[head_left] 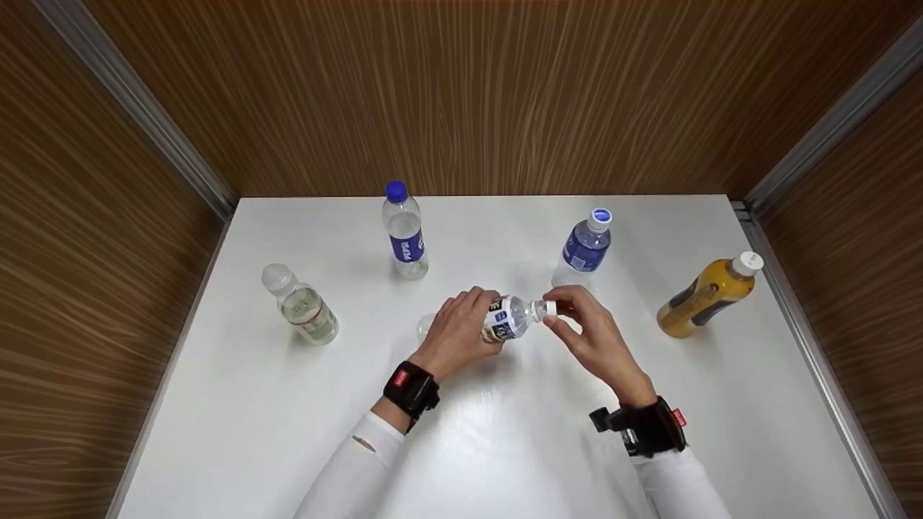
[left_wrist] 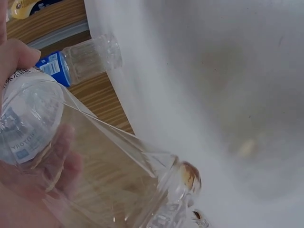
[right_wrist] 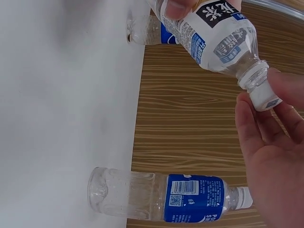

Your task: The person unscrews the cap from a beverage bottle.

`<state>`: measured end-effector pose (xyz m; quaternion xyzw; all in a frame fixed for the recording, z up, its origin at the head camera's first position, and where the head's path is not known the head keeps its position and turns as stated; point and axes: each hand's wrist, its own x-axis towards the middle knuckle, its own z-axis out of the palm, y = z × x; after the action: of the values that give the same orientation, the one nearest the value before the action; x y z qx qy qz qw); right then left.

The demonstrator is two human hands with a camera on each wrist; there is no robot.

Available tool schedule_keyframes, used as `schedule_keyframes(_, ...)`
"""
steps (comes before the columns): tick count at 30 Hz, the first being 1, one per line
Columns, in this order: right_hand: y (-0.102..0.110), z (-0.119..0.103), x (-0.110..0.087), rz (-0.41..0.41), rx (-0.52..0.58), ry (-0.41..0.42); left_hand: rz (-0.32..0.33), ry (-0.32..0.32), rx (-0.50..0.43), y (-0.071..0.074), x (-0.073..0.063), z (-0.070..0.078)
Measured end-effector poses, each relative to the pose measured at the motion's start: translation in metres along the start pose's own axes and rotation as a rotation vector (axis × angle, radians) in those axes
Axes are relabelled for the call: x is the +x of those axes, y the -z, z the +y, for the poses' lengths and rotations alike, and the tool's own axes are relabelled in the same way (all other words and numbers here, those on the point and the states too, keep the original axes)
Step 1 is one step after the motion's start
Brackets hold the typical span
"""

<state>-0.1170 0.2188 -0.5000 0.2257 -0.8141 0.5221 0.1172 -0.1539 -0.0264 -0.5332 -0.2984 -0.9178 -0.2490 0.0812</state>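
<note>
My left hand (head_left: 458, 331) grips a clear plastic bottle (head_left: 515, 317) round its white label, which carries dark printed characters. The bottle lies tilted on its side, with its neck toward the right. At its mouth, my right hand (head_left: 595, 342) pinches the white cap (right_wrist: 264, 96) between thumb and fingers. Part of the label is hidden under the left fingers. Through the see-through lower body (left_wrist: 109, 161) in the left wrist view, no drink shows. Just beyond the right hand stands a bottle with a blue label and white cap (head_left: 585, 249).
On the white table (head_left: 216, 404), a Pepsi bottle with a blue cap (head_left: 407, 245) stands at the back. A clear bottle with a pale cap (head_left: 306, 313) is on the left, an orange-yellow bottle (head_left: 703, 297) on the right. Wood-grain panels (head_left: 461, 94) enclose the back and sides.
</note>
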Motion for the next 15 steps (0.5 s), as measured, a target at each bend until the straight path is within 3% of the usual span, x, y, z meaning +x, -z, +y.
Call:
schedule_keyframes(5,0.001,0.002,-0.003,0.059,0.057,-0.028,0.041,0.031,-0.059,0.002,0.0,-0.004)
schedule_keyframes(15,-0.008,0.024,-0.016,0.011,-0.129,0.003,0.206,0.103,-0.216,0.001,-0.001,-0.011)
